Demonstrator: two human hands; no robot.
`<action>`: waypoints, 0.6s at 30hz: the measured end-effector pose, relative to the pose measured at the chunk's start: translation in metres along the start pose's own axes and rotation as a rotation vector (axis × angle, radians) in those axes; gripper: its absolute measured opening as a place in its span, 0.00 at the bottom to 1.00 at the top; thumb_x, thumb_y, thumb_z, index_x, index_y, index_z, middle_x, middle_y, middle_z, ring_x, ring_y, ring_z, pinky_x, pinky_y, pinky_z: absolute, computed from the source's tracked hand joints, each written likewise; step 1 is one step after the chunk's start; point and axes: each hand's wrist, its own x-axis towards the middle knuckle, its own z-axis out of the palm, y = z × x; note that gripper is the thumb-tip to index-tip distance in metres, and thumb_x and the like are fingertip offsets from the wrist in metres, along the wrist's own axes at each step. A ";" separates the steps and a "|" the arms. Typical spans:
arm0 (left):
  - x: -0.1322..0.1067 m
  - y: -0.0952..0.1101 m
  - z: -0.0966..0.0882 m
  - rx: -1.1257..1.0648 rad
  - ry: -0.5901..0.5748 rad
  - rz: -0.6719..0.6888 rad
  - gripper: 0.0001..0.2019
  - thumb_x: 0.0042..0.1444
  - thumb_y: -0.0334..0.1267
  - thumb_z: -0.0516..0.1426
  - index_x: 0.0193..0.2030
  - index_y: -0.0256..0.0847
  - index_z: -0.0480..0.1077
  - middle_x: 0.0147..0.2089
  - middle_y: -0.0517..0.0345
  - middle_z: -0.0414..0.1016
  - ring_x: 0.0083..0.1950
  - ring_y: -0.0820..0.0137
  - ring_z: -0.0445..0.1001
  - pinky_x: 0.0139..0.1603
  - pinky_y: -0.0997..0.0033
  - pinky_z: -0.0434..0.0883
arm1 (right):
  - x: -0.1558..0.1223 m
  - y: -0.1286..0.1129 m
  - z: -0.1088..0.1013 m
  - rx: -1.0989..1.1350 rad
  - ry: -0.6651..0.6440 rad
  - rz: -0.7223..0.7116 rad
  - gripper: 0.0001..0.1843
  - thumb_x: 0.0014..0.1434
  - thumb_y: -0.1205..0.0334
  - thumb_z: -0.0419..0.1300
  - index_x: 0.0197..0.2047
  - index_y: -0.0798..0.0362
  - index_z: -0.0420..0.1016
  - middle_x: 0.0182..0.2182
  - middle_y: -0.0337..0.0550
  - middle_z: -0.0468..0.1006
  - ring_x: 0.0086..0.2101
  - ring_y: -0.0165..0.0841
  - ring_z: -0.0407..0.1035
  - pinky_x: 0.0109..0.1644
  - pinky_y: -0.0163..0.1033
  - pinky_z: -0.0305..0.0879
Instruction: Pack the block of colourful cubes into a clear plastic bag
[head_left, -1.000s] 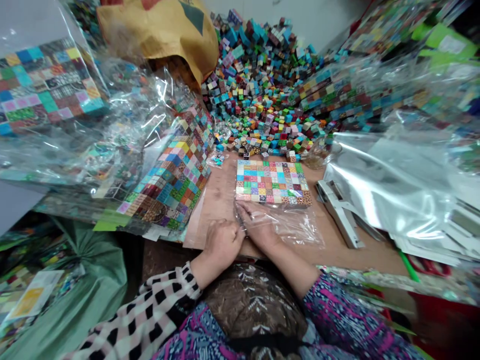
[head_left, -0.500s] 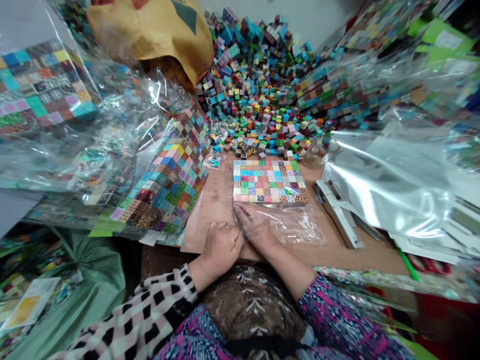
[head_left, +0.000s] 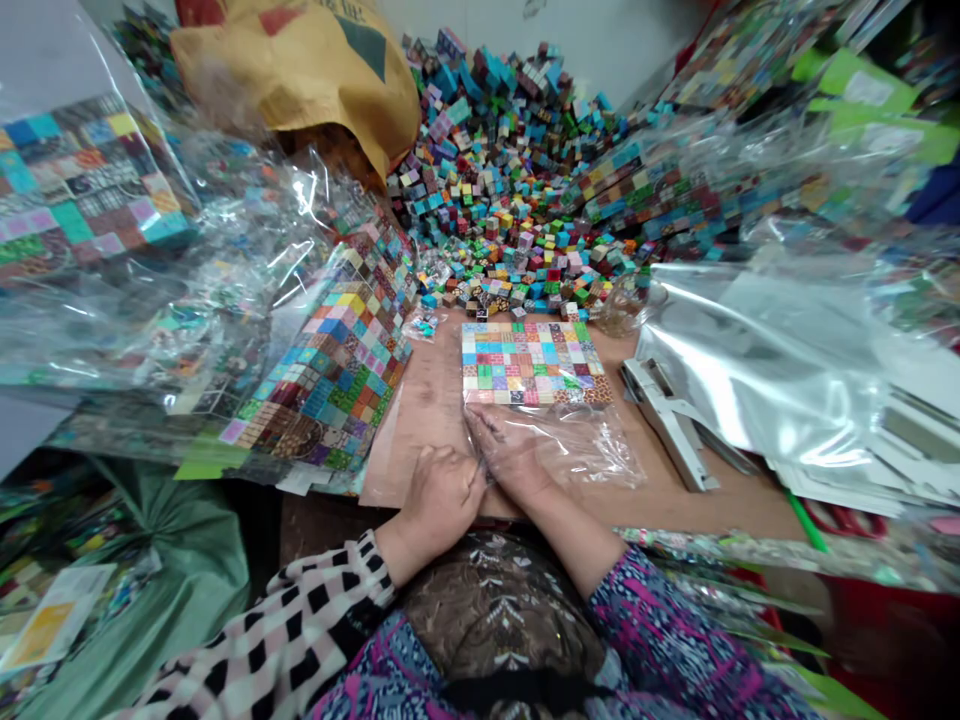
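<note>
A flat block of small patterned cubes lies on the brown board, inside a clear plastic bag whose loose end spreads toward me. My left hand is closed at the bag's near left edge, its fingers wrapped in a fist on the film. Just right of it, my right hand reaches forward with fingers stretched out to the near left corner of the cubes. Film glints across this hand; whether it is inside the bag or under a fold I cannot tell. The two hands touch near the wrist of the right one.
A large heap of loose cubes fills the back. Bagged cube blocks lean at the left. To the right are a metal stapler, a stack of clear plastic sheets and red-handled scissors. A green sack hangs lower left.
The view has shifted slightly, so things sit a little further left. Both hands and the bagged cubes keep nearly the same places relative to each other.
</note>
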 end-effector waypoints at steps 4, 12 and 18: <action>-0.001 0.000 -0.001 -0.001 0.010 0.006 0.18 0.65 0.36 0.49 0.23 0.40 0.67 0.24 0.53 0.74 0.31 0.63 0.70 0.35 0.60 0.57 | -0.001 0.000 0.000 0.008 -0.004 0.010 0.17 0.68 0.57 0.50 0.41 0.49 0.80 0.36 0.44 0.83 0.38 0.36 0.78 0.47 0.42 0.74; -0.002 0.000 0.002 -0.032 0.083 -0.019 0.17 0.64 0.36 0.50 0.23 0.40 0.66 0.24 0.53 0.74 0.30 0.63 0.69 0.35 0.62 0.57 | 0.000 0.002 0.001 -0.017 -0.017 0.001 0.18 0.68 0.58 0.49 0.40 0.50 0.80 0.35 0.45 0.83 0.38 0.37 0.77 0.47 0.42 0.73; -0.002 0.001 0.006 -0.125 0.193 -0.103 0.18 0.62 0.34 0.49 0.19 0.42 0.60 0.21 0.57 0.68 0.28 0.67 0.66 0.34 0.65 0.56 | -0.010 0.000 -0.010 -0.103 -0.086 -0.042 0.14 0.65 0.62 0.51 0.45 0.51 0.79 0.41 0.48 0.81 0.43 0.39 0.73 0.52 0.46 0.70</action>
